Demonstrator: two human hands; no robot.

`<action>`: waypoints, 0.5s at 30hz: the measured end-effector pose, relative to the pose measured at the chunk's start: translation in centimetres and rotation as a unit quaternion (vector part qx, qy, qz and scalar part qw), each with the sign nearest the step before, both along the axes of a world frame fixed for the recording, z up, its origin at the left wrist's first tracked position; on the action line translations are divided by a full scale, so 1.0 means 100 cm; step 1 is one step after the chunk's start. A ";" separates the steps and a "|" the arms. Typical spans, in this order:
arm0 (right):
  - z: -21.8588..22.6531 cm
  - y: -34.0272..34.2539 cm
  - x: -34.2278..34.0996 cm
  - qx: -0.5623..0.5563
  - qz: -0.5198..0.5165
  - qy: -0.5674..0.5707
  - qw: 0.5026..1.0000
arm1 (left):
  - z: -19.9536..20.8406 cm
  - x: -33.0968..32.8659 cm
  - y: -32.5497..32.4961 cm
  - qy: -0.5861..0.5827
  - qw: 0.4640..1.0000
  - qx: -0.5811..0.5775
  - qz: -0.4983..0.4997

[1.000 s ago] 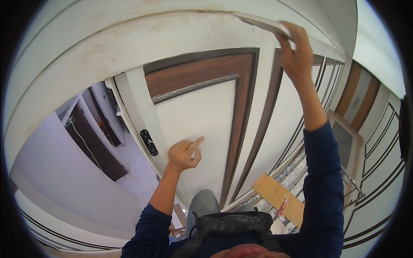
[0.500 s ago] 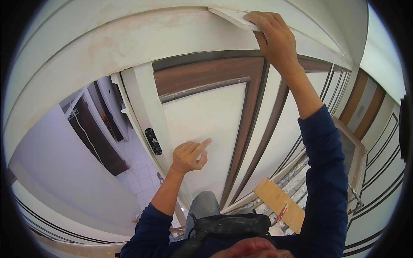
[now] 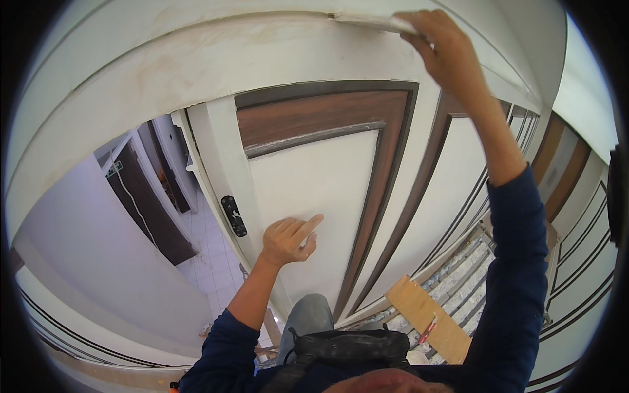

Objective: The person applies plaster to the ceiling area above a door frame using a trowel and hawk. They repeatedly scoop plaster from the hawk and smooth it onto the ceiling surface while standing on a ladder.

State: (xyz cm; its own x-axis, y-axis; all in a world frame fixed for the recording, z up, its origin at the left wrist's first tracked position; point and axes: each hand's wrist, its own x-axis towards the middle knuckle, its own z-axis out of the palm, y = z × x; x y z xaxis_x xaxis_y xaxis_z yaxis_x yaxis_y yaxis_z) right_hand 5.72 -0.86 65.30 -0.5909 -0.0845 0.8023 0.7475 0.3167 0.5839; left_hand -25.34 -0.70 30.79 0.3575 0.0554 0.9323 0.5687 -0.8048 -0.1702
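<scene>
High up, my right hand (image 3: pixel 452 56) grips one end of a thin white flat piece (image 3: pixel 375 22), seen nearly edge-on; what kind of piece it is, I cannot make out. Its far end lies along the groove of the white door-frame trim (image 3: pixel 262 49). Lower down, my left hand (image 3: pixel 287 241) is in front of the white door panel (image 3: pixel 314 177). Its index finger is stretched out, the thumb stands apart and the other fingers curl in, with nothing held. Pale dust coats the fingertips. Whether this hand touches the panel, I cannot tell.
A black lock plate (image 3: pixel 233 215) sits on the door's edge. Left of it, a doorway shows a tiled floor (image 3: pixel 209 255). Below right, a wooden board (image 3: pixel 426 314) with a red-handled tool (image 3: pixel 428 327) lies across paint-spattered slats (image 3: pixel 462 281). A black pouch (image 3: pixel 350 347) hangs at my waist.
My right hand has shifted right and slightly up with the white piece, which has turned from showing its flat face to nearly edge-on. My left hand has hardly moved.
</scene>
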 end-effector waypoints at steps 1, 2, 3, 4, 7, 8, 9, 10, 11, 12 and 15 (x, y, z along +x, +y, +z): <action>0.015 0.001 0.002 -0.026 -0.005 -0.001 1.000 | 0.000 0.000 0.000 0.000 1.000 -0.002 -0.001; 0.026 0.002 0.002 -0.018 -0.063 0.000 0.998 | 0.000 0.003 0.001 0.002 1.000 -0.002 -0.009; 0.030 -0.006 -0.016 -0.060 -0.064 0.000 0.996 | -0.002 -0.002 0.000 0.005 1.000 -0.007 0.006; 0.035 -0.025 -0.040 -0.103 -0.071 0.000 0.992 | -0.004 -0.005 0.000 0.007 1.000 -0.011 0.016; 0.032 -0.023 -0.044 -0.118 -0.056 0.008 0.991 | -0.009 -0.005 -0.001 0.010 1.000 -0.013 0.019; 0.028 -0.015 -0.037 -0.105 -0.043 0.014 0.993 | -0.009 -0.005 -0.001 0.011 1.000 -0.013 0.019; 0.020 -0.007 -0.031 -0.095 -0.040 0.018 0.995 | -0.008 -0.005 -0.001 0.012 1.000 -0.014 0.019; 0.011 0.002 -0.023 -0.084 -0.037 0.022 0.996 | -0.007 -0.006 -0.002 0.013 1.000 -0.015 0.020; 0.006 0.004 -0.021 -0.072 -0.037 0.025 0.996 | -0.008 -0.007 -0.001 0.012 1.000 -0.014 0.019; 0.003 0.002 -0.019 -0.074 -0.022 0.038 0.996 | -0.008 -0.006 0.000 0.005 1.000 -0.008 0.007; -0.005 -0.005 -0.020 -0.075 0.017 0.054 0.996 | -0.009 -0.003 0.003 -0.007 1.000 0.003 -0.012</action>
